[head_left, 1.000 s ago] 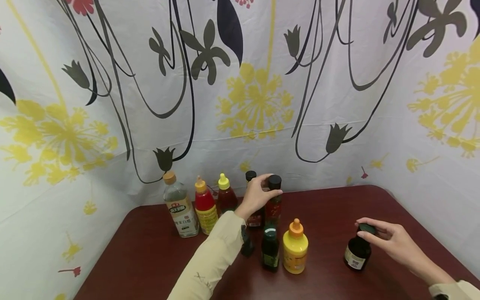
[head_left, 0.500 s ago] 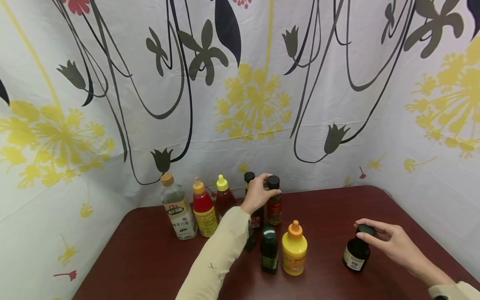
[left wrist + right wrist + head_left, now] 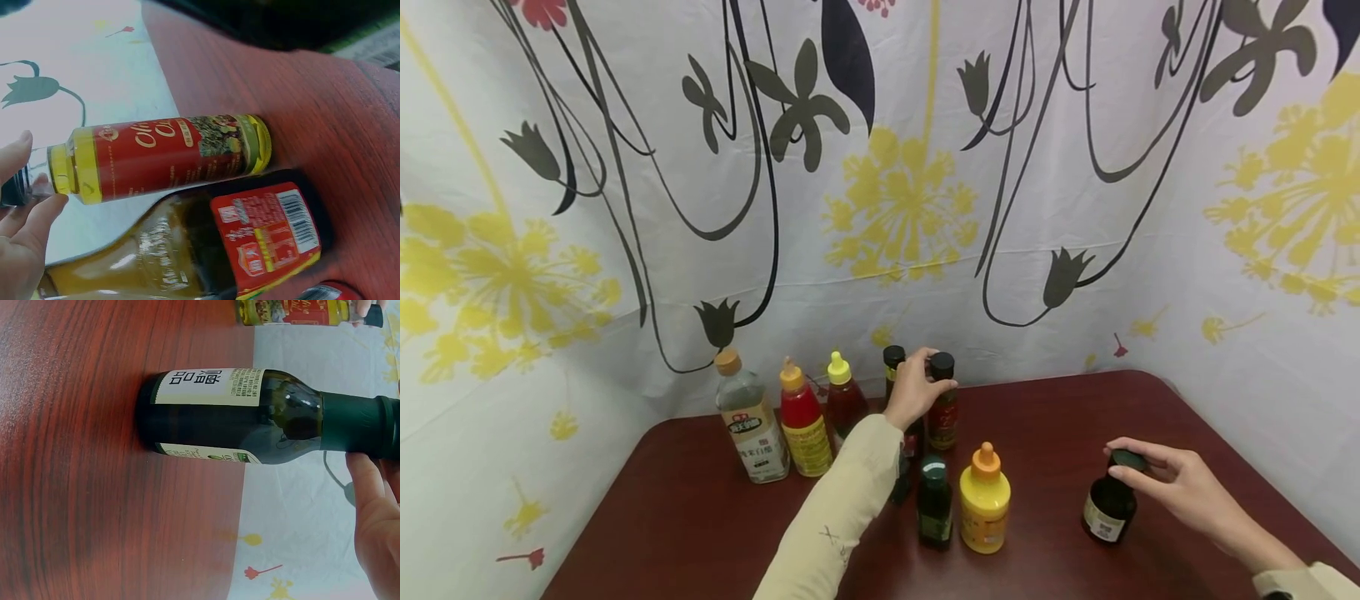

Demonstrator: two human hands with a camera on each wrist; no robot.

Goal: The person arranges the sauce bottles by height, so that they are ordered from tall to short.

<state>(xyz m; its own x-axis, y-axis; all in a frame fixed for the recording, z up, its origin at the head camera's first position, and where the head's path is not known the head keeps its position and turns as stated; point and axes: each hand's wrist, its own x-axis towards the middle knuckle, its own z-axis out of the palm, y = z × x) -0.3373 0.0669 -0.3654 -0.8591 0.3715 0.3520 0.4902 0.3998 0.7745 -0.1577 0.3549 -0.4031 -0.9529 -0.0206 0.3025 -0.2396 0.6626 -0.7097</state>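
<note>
Nearest, the right hand has its thumb and fingers pinching the green top of a dark bottle, which stands upright on the tabletop beneath them. Well to the left of those fingers stand a yellow bottle and, just beside it, a green-capped bottle. Farther off, the left hand pinches an olive oil bottle near its black cap (the wrist view shows its red label plainly), the body below the fingers. Left of that bottle is a black-capped bottle, partly hidden; farther left of the same fingers stand a yellow-capped bottle, a red bottle and a clear bottle. Behind hangs a floral curtain.
</note>
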